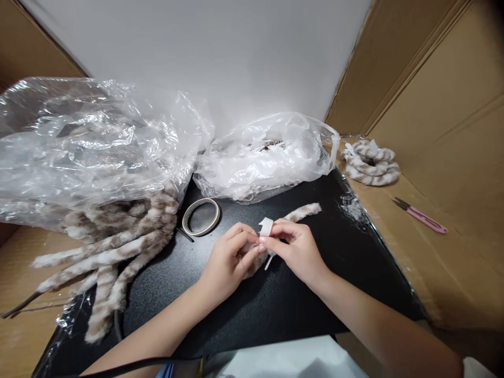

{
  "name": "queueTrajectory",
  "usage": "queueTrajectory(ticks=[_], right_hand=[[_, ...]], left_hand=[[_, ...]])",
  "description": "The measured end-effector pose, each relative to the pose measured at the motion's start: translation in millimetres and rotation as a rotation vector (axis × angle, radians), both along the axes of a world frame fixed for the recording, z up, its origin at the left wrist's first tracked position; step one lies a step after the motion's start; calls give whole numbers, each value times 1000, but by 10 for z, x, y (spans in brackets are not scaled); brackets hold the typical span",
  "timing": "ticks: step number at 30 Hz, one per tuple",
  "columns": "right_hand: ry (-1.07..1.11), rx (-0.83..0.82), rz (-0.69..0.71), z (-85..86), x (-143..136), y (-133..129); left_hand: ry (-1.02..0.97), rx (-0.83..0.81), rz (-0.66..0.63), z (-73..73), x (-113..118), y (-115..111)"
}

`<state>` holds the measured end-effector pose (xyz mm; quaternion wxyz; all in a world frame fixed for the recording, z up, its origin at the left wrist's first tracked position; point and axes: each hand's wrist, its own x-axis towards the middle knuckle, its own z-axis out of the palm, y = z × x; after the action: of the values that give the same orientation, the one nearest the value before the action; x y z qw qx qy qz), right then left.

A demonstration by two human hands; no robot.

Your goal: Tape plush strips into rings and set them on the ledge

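Note:
Over the black table, my left hand (230,255) and my right hand (295,247) meet fingertip to fingertip. A short white ribbon-like strip (266,226) stands up between them, pinched by my right thumb and fingers. Beneath my hands runs a furry brown-and-white striped cord (305,211); its far end sticks out beyond my right hand. My left fingers are closed around its nearer part, which they largely hide. A thin white end (269,262) pokes out below my right fingers. The exact point where the strip meets the cord is hidden.
A large clear plastic bag (98,152) spills furry striped cords (106,257) at left. Nearby lie a tape roll (201,217) and a second plastic bag (268,157). Right, on cardboard, are furry rings (372,164) and pink-handled snips (421,215). Cardboard walls (441,105) flank the table.

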<state>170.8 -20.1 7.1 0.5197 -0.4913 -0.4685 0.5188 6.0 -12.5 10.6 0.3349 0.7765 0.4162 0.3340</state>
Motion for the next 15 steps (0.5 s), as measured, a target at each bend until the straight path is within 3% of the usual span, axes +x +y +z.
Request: queueTrajectory(ticks=[3, 7, 15], right_hand=[[-144, 160, 13, 21, 8, -21], [-152, 196, 52, 28, 2, -28], [-229, 222, -3, -38, -3, -43]], left_hand=[[-44, -196, 51, -6, -6, -22], [-174, -405, 83, -18, -20, -47], [-246, -514, -31, -13, -45, -70]])
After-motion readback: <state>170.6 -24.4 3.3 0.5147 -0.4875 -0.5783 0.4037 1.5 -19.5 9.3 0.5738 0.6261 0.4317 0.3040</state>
